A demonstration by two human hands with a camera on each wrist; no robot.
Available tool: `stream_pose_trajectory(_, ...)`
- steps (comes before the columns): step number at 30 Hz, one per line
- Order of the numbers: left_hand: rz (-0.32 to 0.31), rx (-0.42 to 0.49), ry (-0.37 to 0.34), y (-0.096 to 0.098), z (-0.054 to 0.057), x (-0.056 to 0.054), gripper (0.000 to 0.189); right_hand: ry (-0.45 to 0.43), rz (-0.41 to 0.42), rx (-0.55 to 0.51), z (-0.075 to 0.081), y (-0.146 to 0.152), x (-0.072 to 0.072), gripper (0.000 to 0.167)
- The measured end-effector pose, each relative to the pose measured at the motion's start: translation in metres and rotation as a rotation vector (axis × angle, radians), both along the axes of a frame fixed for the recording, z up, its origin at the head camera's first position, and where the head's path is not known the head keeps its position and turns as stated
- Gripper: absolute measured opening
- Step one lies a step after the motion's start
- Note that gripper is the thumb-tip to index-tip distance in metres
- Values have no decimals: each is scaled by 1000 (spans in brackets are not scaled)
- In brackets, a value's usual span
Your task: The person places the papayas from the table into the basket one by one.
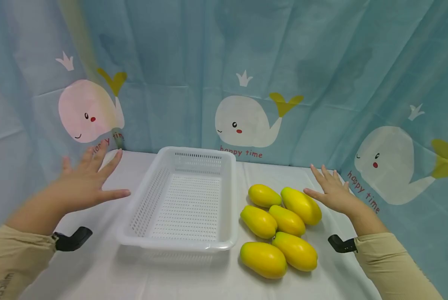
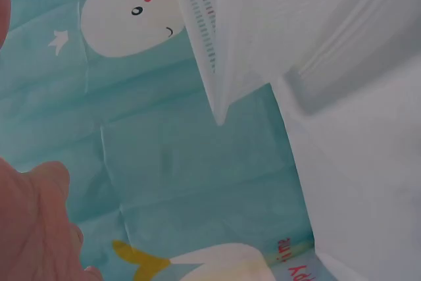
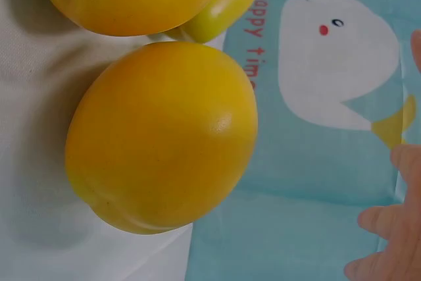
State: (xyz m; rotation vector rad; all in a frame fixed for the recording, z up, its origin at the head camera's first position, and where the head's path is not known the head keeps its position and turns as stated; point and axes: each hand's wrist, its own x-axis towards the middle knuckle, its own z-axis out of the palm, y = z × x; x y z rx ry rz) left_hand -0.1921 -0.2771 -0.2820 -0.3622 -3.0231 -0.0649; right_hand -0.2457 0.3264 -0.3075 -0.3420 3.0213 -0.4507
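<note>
My left hand (image 1: 83, 183) hovers left of a white plastic basket (image 1: 179, 245), fingers spread and nothing held. Part of that hand (image 2: 39, 222) also shows at the lower left of the left wrist view. The basket is rectangular, with slotted walls and nothing inside. Several yellow papayas with greenish ends, such as this front one (image 1: 263, 260), lie grouped to its right. My right hand (image 1: 334, 191) is spread beside the far right papaya (image 1: 302, 205), holding nothing. A large papaya (image 3: 164, 136) fills the middle of the right wrist view, with the right hand's fingertips (image 3: 376, 222) at the edge.
A white cloth (image 1: 186, 279) covers the table under the basket and fruit. Behind it and along both sides hangs a blue curtain (image 1: 164, 112) printed with whales. Dark curved wrist mounts (image 1: 74, 238) stick out from both beige sleeves.
</note>
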Motion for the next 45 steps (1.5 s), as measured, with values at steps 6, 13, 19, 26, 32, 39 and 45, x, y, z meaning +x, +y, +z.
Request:
stream_pose_trajectory(6, -31, -24, 11, 9, -10, 0, 110, -4, 6, -4, -2, 1, -1, 88)
stream_pose_trajectory(13, -56, -11, -13, 23, -17, 6, 114, -5, 3, -6, -2, 1, 0, 88)
stream_pose_trajectory(19, -81, 28, -38, 29, -23, 10, 118, -14, 0, -8, -2, 1, -1, 88)
stream_pose_trajectory(26, -101, 79, -106, 34, -41, 15, 122, -15, -7, -10, -5, 2, -2, 87)
stream_pose_trajectory(32, -118, 121, -152, 37, -53, 20, 125, -20, -14, -9, -6, 3, -3, 87)
stream_pose_trajectory(39, -131, 161, -189, 39, -60, 23, 130, -24, -27, -13, -9, 4, -4, 87)
stream_pose_trajectory(45, -172, 152, -206, 41, -60, 24, 138, -39, -33, -8, -12, 5, -6, 88)
